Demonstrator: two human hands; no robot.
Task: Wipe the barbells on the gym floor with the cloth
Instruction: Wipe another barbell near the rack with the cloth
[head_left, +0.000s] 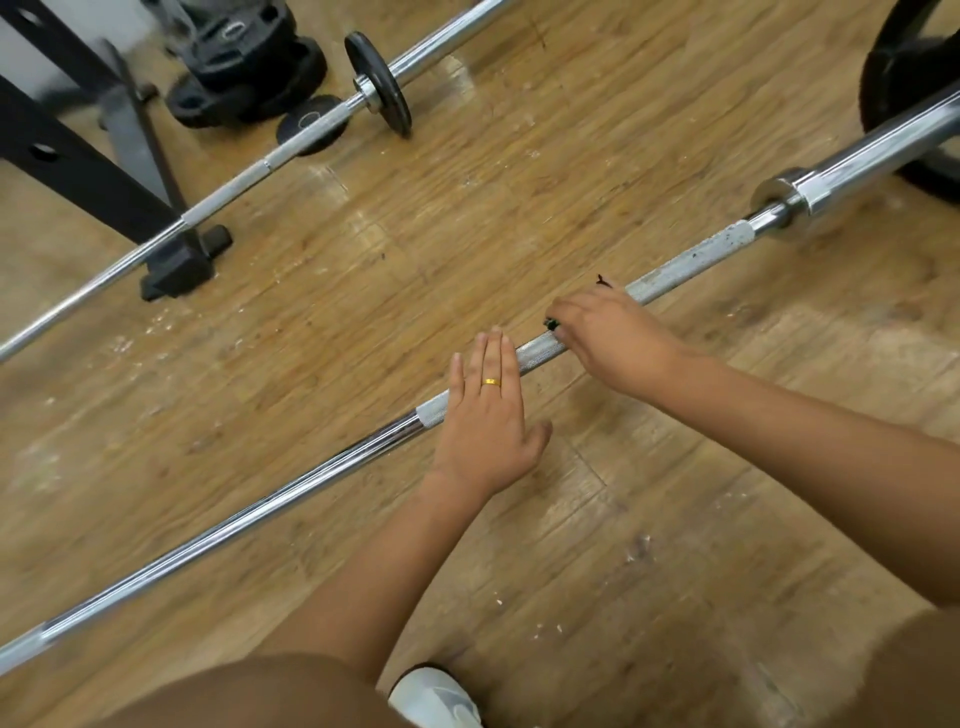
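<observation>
A long chrome barbell (691, 258) lies diagonally across the wooden floor, from lower left to upper right. My left hand (488, 415) rests flat on its knurled part, fingers straight and apart, a gold ring on one finger. Just to the right my right hand (608, 340) is closed over the bar on a dark cloth (551, 323), of which only small scraps show at the fingertips. A second, thinner barbell (291, 153) lies farther away, carrying a small black plate (378, 83).
A black rack foot (182, 260) stands at the left over the far bar. Stacked black weight plates (244, 62) sit at the top left. A large black plate (904, 93) is on the near bar's right end. My knees and a white shoe (434, 699) fill the bottom edge.
</observation>
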